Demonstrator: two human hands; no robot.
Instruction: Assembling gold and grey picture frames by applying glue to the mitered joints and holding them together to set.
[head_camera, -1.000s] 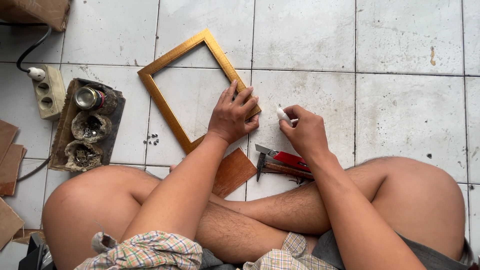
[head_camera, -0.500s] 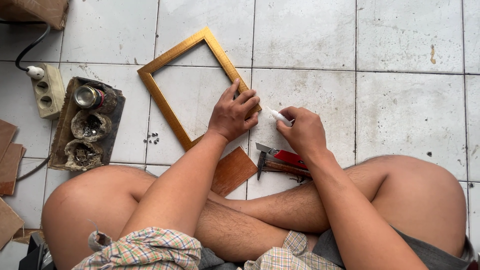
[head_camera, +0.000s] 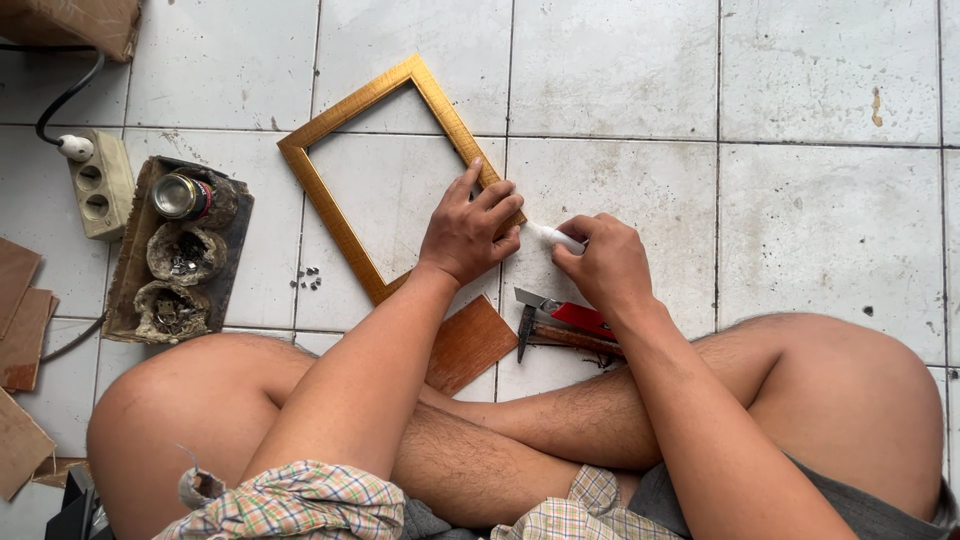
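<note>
A gold rectangular picture frame (head_camera: 345, 115) lies tilted on the white tiled floor. My left hand (head_camera: 468, 228) presses down on the frame's near right corner, fingers spread over the moulding. My right hand (head_camera: 603, 262) is closed around a small white stick (head_camera: 556, 236) whose tip points at that same corner, just beside my left fingers. I sit cross-legged, knees spread to either side.
A hammer with a red part (head_camera: 560, 325) lies under my right wrist. A brown board piece (head_camera: 468, 345) sits by my left forearm. A tray with a tin and dirty cups (head_camera: 178, 250), a power strip (head_camera: 100, 185), small nails (head_camera: 307, 279) and wood panels (head_camera: 22, 320) lie to the left.
My right hand has moved left, bringing the white stick's tip closer to the frame corner. My left hand stays pressed on the frame.
</note>
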